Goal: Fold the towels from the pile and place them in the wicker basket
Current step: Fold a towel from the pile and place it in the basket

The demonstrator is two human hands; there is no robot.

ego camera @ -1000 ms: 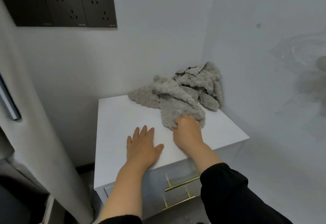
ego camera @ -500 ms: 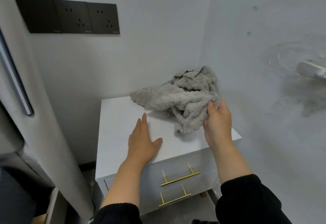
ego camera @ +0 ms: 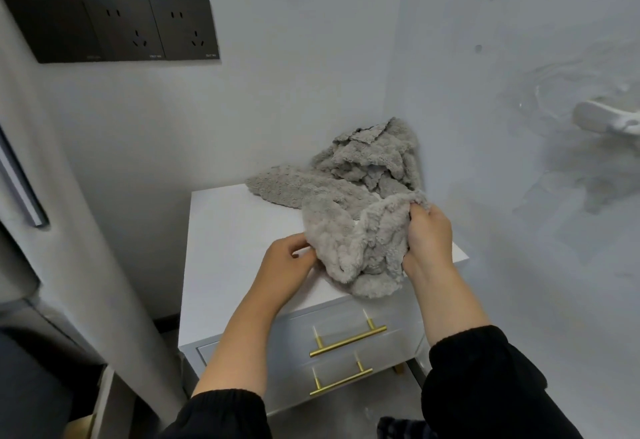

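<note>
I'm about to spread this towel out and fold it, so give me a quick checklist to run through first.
1. Right hand grips the grey towel at its upper right: ok.
2. Left hand pinches the towel's left edge: ok.
3. Towel is free of the towel pile behind it: cannot tell, as the two overlap in this view.
4. Bare space on the nightstand top for laying the towel flat: ok, the left part is bare.
5. Wicker basket located for the drop-off: not ok, it is not in view.
</note>
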